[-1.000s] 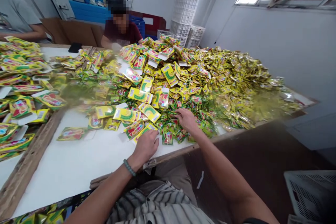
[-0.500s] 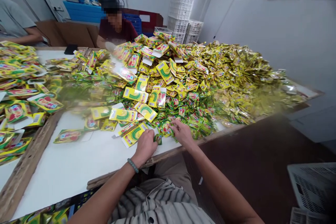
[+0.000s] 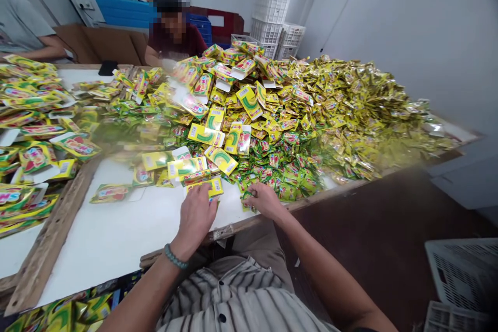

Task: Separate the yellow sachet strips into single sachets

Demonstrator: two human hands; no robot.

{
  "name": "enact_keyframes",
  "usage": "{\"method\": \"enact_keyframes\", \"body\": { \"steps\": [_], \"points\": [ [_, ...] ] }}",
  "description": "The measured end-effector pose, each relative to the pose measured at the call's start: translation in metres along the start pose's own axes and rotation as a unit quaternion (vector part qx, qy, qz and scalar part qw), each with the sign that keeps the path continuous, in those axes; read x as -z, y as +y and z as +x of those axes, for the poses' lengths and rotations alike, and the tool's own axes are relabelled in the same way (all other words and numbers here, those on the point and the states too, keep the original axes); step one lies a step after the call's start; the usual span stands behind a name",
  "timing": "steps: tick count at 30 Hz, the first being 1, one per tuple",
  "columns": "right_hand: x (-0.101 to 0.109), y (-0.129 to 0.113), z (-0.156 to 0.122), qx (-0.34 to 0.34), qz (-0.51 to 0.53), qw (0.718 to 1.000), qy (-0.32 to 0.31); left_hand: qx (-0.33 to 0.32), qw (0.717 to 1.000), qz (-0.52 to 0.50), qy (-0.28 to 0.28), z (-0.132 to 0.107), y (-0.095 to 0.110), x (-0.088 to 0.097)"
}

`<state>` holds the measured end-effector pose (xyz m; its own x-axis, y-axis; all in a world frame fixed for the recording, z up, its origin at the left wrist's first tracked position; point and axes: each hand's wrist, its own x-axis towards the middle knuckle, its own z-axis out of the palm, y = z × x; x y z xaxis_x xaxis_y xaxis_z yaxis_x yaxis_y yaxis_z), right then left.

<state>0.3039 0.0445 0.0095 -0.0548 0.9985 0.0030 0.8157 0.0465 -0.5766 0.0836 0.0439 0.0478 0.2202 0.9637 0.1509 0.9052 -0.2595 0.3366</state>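
Note:
My left hand (image 3: 197, 212) curls its fingers over a small yellow carton (image 3: 216, 187) near the front of the table, thumb on the near side; part of the carton is hidden under the hand. To the right, my right hand (image 3: 266, 201) has its fingers bent together around a green sachet (image 3: 247, 202) at the near edge of the sachet pile. Many green sachets (image 3: 295, 176) lie just beyond it. Several yellow cartons with green swirls (image 3: 221, 160) are strewn behind my left hand.
Gold-yellow sachets (image 3: 361, 98) heap up at the right. Wooden strips (image 3: 58, 238) edge the white table (image 3: 112, 238). More cartons (image 3: 37, 158) lie at the left. A person in dark red (image 3: 177, 39) sits opposite; another person's arm shows far left. Plastic crates (image 3: 462, 275) stand at lower right.
My left hand has moved left, away from the green sachet it was near, onto the yellow carton. My right hand stays by the green sachets, slightly lower. The view has shifted a little.

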Motion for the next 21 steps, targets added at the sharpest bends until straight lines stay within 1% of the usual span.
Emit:
{"method": "enact_keyframes", "body": {
  "steps": [2, 4, 7, 9, 11, 13, 15, 19, 20, 21],
  "points": [
    [0.001, 0.007, -0.005, -0.015, 0.036, 0.999, 0.035, -0.005, 0.998, -0.051, -0.04, 0.007, 0.009, -0.005],
    [0.004, 0.013, -0.011, -0.018, 0.048, 0.996, 0.076, -0.008, 0.994, -0.078, -0.07, 0.014, 0.02, -0.014],
    [0.006, 0.017, -0.02, -0.002, -0.015, 0.992, 0.127, -0.032, 0.992, -0.087, -0.088, 0.023, 0.038, -0.03],
    [0.007, 0.018, -0.024, 0.005, -0.071, 0.988, 0.134, -0.051, 0.989, -0.091, -0.104, 0.026, 0.048, -0.042],
    [0.006, 0.017, -0.026, 0.002, -0.119, 0.985, 0.124, -0.059, 0.986, -0.102, -0.12, 0.029, 0.055, -0.052],
    [0.005, 0.016, -0.027, 0.003, -0.153, 0.982, 0.109, -0.056, 0.983, -0.119, -0.128, 0.032, 0.057, -0.06],
    [0.006, 0.016, -0.027, 0.014, -0.158, 0.981, 0.112, -0.042, 0.98, -0.14, -0.134, 0.035, 0.054, -0.064],
    [0.011, 0.017, -0.035, 0.032, -0.172, 0.965, 0.195, 0.008, 0.972, -0.188, -0.138, 0.036, 0.042, -0.064],
    [0.012, 0.017, -0.038, 0.044, -0.188, 0.962, 0.194, 0.018, 0.97, -0.2, -0.136, 0.036, 0.039, -0.063],
    [0.012, 0.016, -0.042, 0.059, -0.202, 0.962, 0.172, 0.026, 0.968, -0.21, -0.132, 0.035, 0.036, -0.062]
  ]
}}
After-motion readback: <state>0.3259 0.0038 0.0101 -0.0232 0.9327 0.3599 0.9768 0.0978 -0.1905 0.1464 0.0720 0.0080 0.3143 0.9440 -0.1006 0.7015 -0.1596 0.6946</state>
